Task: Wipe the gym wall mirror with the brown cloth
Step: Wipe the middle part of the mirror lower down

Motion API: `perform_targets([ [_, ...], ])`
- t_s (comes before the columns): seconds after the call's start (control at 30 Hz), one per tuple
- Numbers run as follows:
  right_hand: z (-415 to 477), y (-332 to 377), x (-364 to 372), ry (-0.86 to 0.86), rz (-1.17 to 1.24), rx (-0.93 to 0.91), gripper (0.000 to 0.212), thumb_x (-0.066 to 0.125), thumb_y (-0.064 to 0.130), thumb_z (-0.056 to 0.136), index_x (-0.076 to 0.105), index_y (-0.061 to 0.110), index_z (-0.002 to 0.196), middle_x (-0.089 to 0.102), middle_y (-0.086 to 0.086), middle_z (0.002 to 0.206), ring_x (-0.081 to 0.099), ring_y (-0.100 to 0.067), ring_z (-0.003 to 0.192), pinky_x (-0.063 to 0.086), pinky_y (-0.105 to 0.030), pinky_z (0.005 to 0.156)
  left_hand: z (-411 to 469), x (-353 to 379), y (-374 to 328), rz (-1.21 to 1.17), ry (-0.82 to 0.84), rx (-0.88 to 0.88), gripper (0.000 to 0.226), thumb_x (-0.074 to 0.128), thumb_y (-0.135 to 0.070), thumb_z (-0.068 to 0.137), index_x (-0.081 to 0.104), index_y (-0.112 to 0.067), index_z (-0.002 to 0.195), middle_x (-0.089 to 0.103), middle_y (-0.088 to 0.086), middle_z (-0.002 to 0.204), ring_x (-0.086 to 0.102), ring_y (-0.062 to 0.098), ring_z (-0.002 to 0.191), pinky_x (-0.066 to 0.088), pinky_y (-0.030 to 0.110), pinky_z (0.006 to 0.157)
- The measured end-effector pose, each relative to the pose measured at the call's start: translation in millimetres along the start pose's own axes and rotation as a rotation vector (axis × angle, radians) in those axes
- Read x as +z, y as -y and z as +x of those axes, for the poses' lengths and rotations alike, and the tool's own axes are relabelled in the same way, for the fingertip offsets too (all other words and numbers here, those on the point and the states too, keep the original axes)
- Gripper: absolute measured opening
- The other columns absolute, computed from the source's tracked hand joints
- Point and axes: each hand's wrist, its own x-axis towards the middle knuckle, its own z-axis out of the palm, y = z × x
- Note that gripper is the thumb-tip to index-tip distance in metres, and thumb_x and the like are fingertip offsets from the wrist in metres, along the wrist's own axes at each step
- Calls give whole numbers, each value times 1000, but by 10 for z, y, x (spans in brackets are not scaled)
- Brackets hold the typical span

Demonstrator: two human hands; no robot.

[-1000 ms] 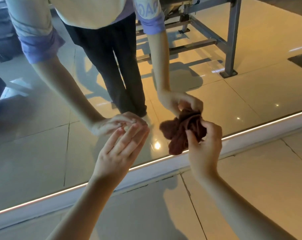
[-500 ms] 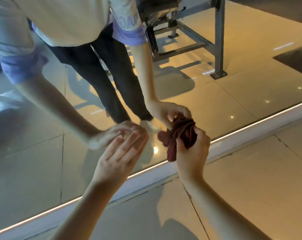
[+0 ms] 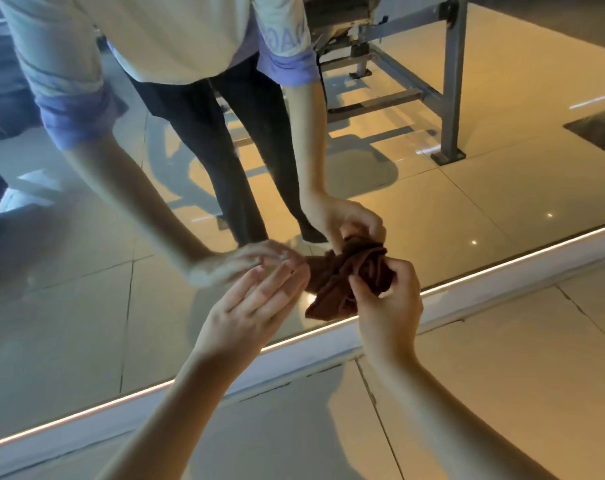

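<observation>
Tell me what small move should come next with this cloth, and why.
Probably press the brown cloth flat against the mirror and start a sideways stroke. The right hand grips it bunched up at the glass near the bottom edge, while the left hand is open beside it, holding nothing.

Your cloth [image 3: 342, 282] is dark reddish-brown, plain; the floor tiles [image 3: 502, 393] are glossy cream; in the mirror [image 3: 69, 323], your sleeve cuff [image 3: 76, 116] shows purple, trousers [image 3: 204, 150] black, machine frame [image 3: 452, 81] grey.
</observation>
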Motion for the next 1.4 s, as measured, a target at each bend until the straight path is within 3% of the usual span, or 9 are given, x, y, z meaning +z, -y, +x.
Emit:
perform_targets([
  [0.17, 235, 97, -152, -153, 38, 58, 44, 71, 4, 86, 56, 9, 128, 53, -3, 121, 52, -8, 103, 44, -13, 89, 78, -54, -69, -5, 13, -69, 43, 34, 5, 103, 41, -6, 144, 43, 9, 144, 40, 24, 134, 17, 39, 121],
  [0.3, 93, 115, -142, 38, -12, -44, 39, 74, 3, 84, 58, 4, 120, 57, -9, 117, 54, 8, 94, 43, -2, 79, 191, -106, -62, 19, 17, -76, 43, 37, 3, 103, 44, -7, 144, 43, 8, 145, 34, 24, 139, 16, 39, 121],
  [0.43, 456, 216, -358, -160, 37, -40, 39, 73, 11, 86, 61, 9, 123, 57, 3, 112, 55, -9, 100, 46, -18, 87, 332, -122, -65, 23, 9, -85, 48, 46, 8, 97, 45, -7, 143, 42, 8, 146, 41, 25, 133, 14, 39, 122],
  [0.6, 385, 181, -339, -84, 38, -27, 47, 67, 5, 90, 53, 9, 134, 51, -1, 120, 49, 22, 94, 37, 4, 76, 363, -82, -99, 54, 20, -70, 51, 47, 5, 97, 42, -7, 146, 43, 8, 146, 35, 26, 138, 14, 41, 122],
  [0.7, 422, 177, -413, -9, -5, -63, 36, 72, 8, 87, 59, 6, 120, 60, -9, 116, 55, 2, 94, 41, 0, 78, 452, -46, -109, 90, 4, -28, 50, 43, 3, 100, 35, -5, 149, 42, 9, 147, 25, 26, 142, 13, 40, 122],
  [0.8, 766, 231, -600, -173, 19, -63, 37, 71, 11, 88, 60, 6, 123, 59, -4, 118, 54, -13, 101, 36, 3, 76, 518, -25, -142, 62, 3, -29, 44, 38, 3, 103, 38, -5, 147, 42, 8, 145, 35, 26, 137, 15, 39, 121],
  [1.07, 548, 205, -530, 13, 35, -76, 40, 70, 3, 88, 55, 1, 126, 55, -9, 120, 53, 17, 94, 40, 2, 74, 721, 70, -246, 96, -2, 56, 41, 36, 3, 102, 45, -6, 141, 41, 9, 145, 25, 26, 141, 15, 39, 121],
  [1.23, 1041, 140, -738, -214, 59, 63, 41, 63, 9, 94, 54, 6, 133, 55, -9, 125, 54, -10, 102, 37, 5, 70, 830, 83, -288, 80, 6, 38, 40, 34, 2, 104, 46, -5, 142, 41, 10, 146, 23, 25, 141, 19, 39, 118],
  [1.4, 877, 78, -681, -31, 17, 86, 36, 67, 7, 91, 55, 5, 124, 58, -10, 118, 58, -5, 92, 41, 1, 66, 893, 116, -331, 85, -8, 46, 40, 32, 2, 104, 45, -6, 141, 42, 9, 144, 24, 25, 140, 16, 38, 120],
])
